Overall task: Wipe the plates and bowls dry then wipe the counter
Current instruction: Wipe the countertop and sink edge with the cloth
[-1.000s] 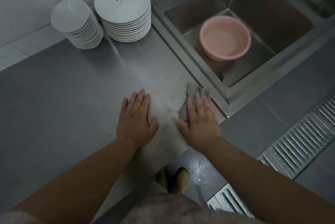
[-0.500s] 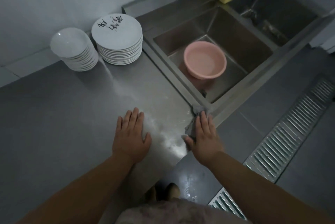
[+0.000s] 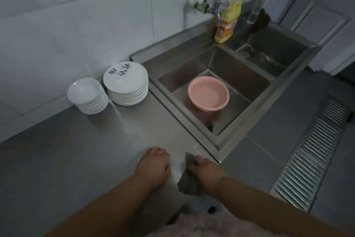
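Both forearms are bare, with no sleeves, watch or rings showing on the left hand (image 3: 153, 167) or right hand (image 3: 208, 174). A fuzzy pale-pink garment (image 3: 192, 225) covers the torso.

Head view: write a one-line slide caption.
Right hand grips grey cloth on steel counter; left hand rests alongside.

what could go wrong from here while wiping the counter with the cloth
1. The grey cloth in the right hand hangs partly past the counter's front edge, so it could slip off or drip onto the floor.
2. A wide sweep toward the wall could knock the plate stack or bowl stack.
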{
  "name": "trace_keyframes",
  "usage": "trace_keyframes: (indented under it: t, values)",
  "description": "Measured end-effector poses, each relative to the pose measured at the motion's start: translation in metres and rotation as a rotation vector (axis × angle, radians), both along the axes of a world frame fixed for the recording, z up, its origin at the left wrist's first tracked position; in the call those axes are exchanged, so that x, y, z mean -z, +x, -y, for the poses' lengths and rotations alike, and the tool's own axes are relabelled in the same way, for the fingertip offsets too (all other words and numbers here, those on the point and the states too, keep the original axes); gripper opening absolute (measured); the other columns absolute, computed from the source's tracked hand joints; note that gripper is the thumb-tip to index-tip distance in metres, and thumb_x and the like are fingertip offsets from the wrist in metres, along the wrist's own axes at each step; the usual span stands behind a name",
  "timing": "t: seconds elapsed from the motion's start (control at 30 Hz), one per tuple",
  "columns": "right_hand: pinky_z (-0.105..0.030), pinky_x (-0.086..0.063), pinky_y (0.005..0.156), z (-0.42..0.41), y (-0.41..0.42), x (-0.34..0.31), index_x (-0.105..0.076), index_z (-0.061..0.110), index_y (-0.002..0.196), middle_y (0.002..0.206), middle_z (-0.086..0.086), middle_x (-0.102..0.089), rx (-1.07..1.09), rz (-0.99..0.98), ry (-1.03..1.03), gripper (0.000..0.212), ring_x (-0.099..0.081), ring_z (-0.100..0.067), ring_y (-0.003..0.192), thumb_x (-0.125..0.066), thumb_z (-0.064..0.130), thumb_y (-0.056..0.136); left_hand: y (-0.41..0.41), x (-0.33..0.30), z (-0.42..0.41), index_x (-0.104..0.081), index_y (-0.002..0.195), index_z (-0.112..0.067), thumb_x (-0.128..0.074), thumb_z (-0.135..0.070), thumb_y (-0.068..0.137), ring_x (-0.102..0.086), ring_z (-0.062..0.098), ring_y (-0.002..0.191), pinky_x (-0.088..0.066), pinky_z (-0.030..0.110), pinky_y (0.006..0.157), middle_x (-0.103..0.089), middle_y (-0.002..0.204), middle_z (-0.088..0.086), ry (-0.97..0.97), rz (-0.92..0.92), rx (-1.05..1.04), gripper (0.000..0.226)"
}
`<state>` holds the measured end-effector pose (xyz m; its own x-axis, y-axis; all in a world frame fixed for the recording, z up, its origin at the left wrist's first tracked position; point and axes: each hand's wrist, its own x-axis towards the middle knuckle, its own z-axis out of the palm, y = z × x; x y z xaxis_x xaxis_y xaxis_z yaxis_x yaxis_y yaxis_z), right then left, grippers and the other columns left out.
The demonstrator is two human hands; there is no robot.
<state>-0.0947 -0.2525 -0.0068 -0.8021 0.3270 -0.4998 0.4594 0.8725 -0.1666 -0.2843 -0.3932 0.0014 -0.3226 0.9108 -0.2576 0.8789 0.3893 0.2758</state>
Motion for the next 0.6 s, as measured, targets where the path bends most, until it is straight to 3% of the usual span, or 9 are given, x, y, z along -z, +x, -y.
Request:
trace_keyframes:
  t: [0.07, 0.2, 0.37, 0.47, 0.6]
  values:
    - [-0.035, -0.048, 0.096, -0.011, 0.002, -0.007, -0.056, 0.022, 0.137, 0.134, -0.012, -0.047, 0.082, -0.002, -0.068, 0.042, -0.055, -0.035, 0.115, -0.06, 0.013, 0.096, 0.003, -0.013, -0.016, -0.065, 0.106, -0.02, -0.022, -0.045, 0.081, -0.059, 0.025, 0.111, -0.045, 0.035, 0.099, -0.066, 0.113, 0.003, -0.003, 0.022, 0.017, 0.055]
    - [-0.024, -0.046, 0.086, -0.056, 0.011, -0.021, -0.071, 0.022, 0.119, 0.118, -0.005, -0.061, 0.272, -0.149, -0.17, 0.033, -0.062, -0.025, 0.107, -0.064, 0.015, 0.087, 0.011, -0.03, -0.049, -0.065, 0.125, -0.022, -0.029, -0.049, 0.088, -0.061, 0.024, 0.115, -0.049, 0.036, 0.098, -0.067, 0.125, 0.002, 0.024, 0.048, -0.018, 0.058]
    - [-0.004, -0.035, 0.066, -0.133, 0.028, -0.058, -0.073, 0.025, 0.087, 0.086, 0.01, -0.064, 0.52, -0.435, -0.234, 0.018, -0.058, -0.006, 0.077, -0.067, 0.011, 0.078, 0.032, -0.041, -0.105, -0.069, 0.114, -0.023, -0.028, -0.054, 0.083, -0.065, 0.026, 0.103, -0.053, 0.038, 0.09, -0.071, 0.109, 0.002, 0.074, 0.034, -0.028, 0.06]
    - [-0.01, -0.039, 0.064, -0.187, 0.044, -0.072, -0.064, 0.032, 0.077, 0.078, 0.012, -0.063, 0.557, -0.497, -0.26, 0.023, -0.056, -0.002, 0.071, -0.068, 0.009, 0.076, 0.047, -0.049, -0.15, -0.07, 0.106, -0.026, -0.034, -0.053, 0.082, -0.067, 0.025, 0.097, -0.055, 0.037, 0.084, -0.072, 0.102, 0.0, 0.103, 0.01, -0.067, 0.051]
    - [-0.016, -0.041, 0.069, -0.273, 0.073, -0.077, -0.061, 0.033, 0.074, 0.085, 0.011, -0.066, 0.593, -0.488, -0.233, 0.018, -0.061, -0.007, 0.08, -0.065, 0.016, 0.075, 0.079, -0.061, -0.225, -0.071, 0.105, -0.026, -0.032, -0.053, 0.081, -0.066, 0.023, 0.094, -0.055, 0.035, 0.081, -0.072, 0.101, -0.002, 0.16, 0.0, -0.098, 0.053]
